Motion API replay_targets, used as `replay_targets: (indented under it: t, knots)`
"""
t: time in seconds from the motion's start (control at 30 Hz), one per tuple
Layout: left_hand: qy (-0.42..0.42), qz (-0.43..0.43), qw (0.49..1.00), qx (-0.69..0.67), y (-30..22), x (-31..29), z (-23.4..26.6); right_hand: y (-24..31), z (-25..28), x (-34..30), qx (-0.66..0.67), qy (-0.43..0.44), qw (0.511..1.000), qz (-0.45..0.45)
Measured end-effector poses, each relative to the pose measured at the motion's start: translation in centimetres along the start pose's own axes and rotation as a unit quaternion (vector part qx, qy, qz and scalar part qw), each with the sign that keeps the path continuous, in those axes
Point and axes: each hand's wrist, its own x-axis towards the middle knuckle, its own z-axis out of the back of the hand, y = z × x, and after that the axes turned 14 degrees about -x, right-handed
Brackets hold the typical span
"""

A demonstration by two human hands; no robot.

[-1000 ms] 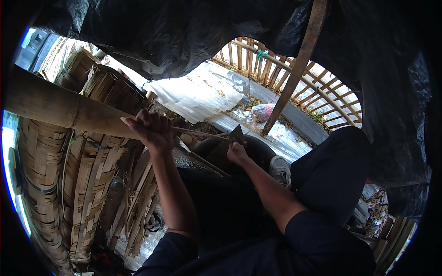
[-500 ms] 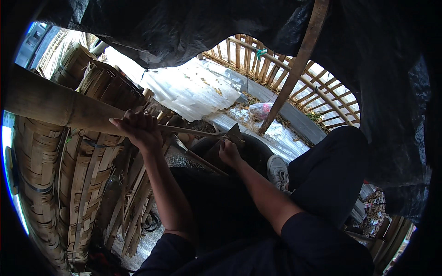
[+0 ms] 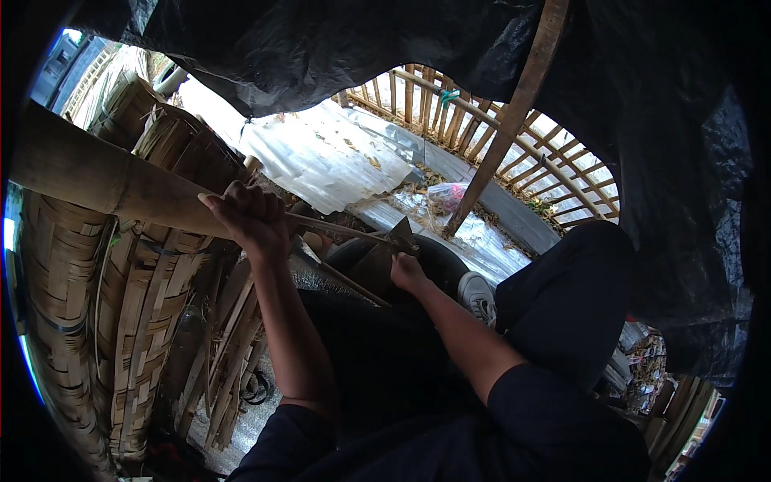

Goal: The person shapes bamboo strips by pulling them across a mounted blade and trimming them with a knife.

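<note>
My left hand (image 3: 253,215) is closed in a fist around one end of a thin pale stick (image 3: 341,230), beside a thick bamboo pole (image 3: 120,181). The stick slants right and slightly down to a dark, flat, pointed blade-like piece (image 3: 401,235). At the lower edge of that piece my right hand (image 3: 408,271) is closed, its fingertips partly hidden. Whether stick and blade are joined or only touch, I cannot tell. Beneath my right hand is a dark rounded thing (image 3: 442,257), like a tub or tyre rim.
Tall woven bamboo baskets (image 3: 68,281) stand at the left, with split bamboo strips (image 3: 233,386) leaning near them. A wooden post (image 3: 510,120) slants down ahead of me. Black plastic sheeting (image 3: 675,161) hangs overhead and right. Beyond lie metal sheets (image 3: 329,157) and a bamboo fence (image 3: 474,120). My shoe (image 3: 477,297) is close.
Both hands have shifted a little to the right, along with the stick and the blade-like piece. My grip looks the same. The whole view has shifted slightly.
</note>
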Motion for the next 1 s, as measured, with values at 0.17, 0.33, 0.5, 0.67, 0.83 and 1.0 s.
replay_targets:
  t: [0.17,0.33,0.5,0.67,0.83,1.0]
  knots:
    - [-0.04,-0.028,0.999,0.013,-2.9,0.1,1.5,11.8,4.8,0.8,0.086,0.02,0.994,-0.059]
    - [-0.055,-0.088,0.994,0.026,-4.0,0.9,3.4,14.3,8.1,1.0,0.248,0.002,0.968,0.032]
    - [-0.059,-0.076,0.995,0.033,-3.1,0.8,2.6,7.9,5.0,1.5,0.194,0.003,0.98,0.034]
    - [-0.089,-0.091,0.991,0.035,-3.9,0.8,2.8,9.9,5.0,0.6,0.13,0.019,0.991,0.016]
    - [-0.035,-0.039,0.999,0.013,-3.1,0.1,1.9,8.3,4.9,0.8,0.122,-0.004,0.992,0.014]
    - [-0.042,-0.029,0.999,0.008,-2.6,0.4,1.5,8.6,5.8,0.2,0.114,-0.012,0.993,-0.004]
